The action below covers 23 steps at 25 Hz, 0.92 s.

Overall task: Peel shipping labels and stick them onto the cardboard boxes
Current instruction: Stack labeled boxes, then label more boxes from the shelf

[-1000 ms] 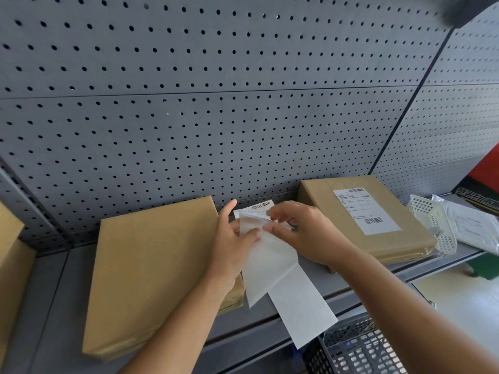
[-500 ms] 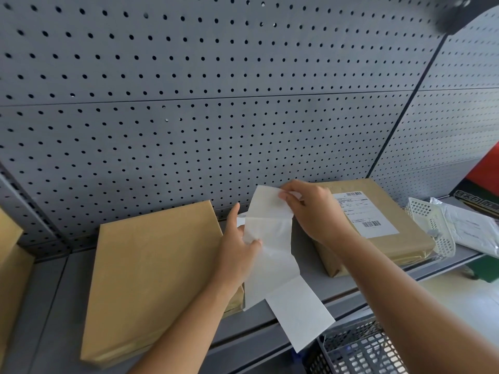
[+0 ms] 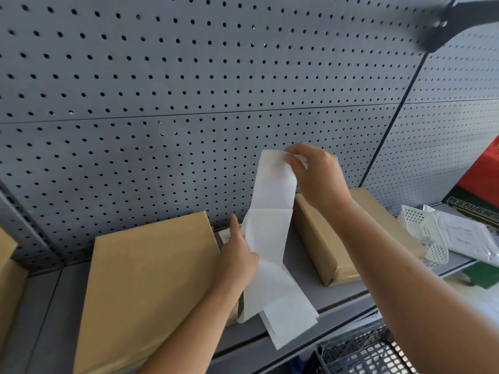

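Observation:
My right hand [image 3: 316,174] pinches the top corner of a white backing strip [image 3: 270,238] and holds it raised in front of the pegboard. My left hand [image 3: 237,257] grips the strip's lower part; a printed label [image 3: 225,236] peeks out behind its thumb. The strip's tail hangs over the shelf edge. A bare brown cardboard box [image 3: 151,287] lies to the left of my left hand. A second cardboard box [image 3: 318,238] lies on the right, its top mostly hidden by my right forearm.
A grey perforated pegboard [image 3: 189,103] backs the grey shelf [image 3: 302,295]. A white mesh basket [image 3: 424,233] and a plastic mailer bag [image 3: 467,236] sit at the right. A black wire basket [image 3: 361,354] stands below the shelf. Another brown box [image 3: 8,287] shows at the far left.
My right hand has risen steadily, pulling the white strip up and away from my left hand. The view has tilted, so my arm now covers the labelled box's top.

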Each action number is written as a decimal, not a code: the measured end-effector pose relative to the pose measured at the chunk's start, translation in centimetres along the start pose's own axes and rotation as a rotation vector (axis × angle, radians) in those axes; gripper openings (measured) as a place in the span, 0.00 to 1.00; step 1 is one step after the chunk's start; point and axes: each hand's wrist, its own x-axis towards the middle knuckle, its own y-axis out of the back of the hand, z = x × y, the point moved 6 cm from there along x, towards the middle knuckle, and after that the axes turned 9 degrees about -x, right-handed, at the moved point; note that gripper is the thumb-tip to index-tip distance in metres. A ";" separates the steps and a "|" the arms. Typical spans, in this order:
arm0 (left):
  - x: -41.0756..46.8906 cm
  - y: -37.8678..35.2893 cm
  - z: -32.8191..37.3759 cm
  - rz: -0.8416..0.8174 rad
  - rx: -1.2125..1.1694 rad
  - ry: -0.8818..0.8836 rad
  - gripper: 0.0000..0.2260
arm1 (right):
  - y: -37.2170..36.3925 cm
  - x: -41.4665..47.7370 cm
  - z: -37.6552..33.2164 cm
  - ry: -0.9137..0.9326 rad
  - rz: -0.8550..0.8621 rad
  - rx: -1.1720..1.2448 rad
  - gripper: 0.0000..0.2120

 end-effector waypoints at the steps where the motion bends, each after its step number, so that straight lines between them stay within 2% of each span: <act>1: 0.1 0.0 0.0 0.001 0.042 0.017 0.44 | 0.3 0.2 -0.1 0.008 0.010 0.006 0.09; 11: 0.5 -1.4 0.8 -0.086 0.232 0.065 0.43 | 2.2 0.4 -0.7 0.058 0.120 0.022 0.09; 18: 0.7 -1.7 -0.1 -0.170 0.039 0.143 0.44 | 1.9 -1.8 -0.4 0.094 0.083 0.086 0.07; 21: 0.5 0.1 0.3 -0.128 0.107 0.037 0.35 | 1.3 -3.6 -0.5 0.158 0.057 0.128 0.07; 22: 0.3 1.0 0.8 -0.092 0.010 0.002 0.28 | 1.0 -4.3 -0.5 0.173 0.042 0.143 0.07; 23: 0.0 2.2 1.2 -0.056 -0.203 0.007 0.22 | 0.6 -5.0 -0.7 0.183 0.023 0.149 0.06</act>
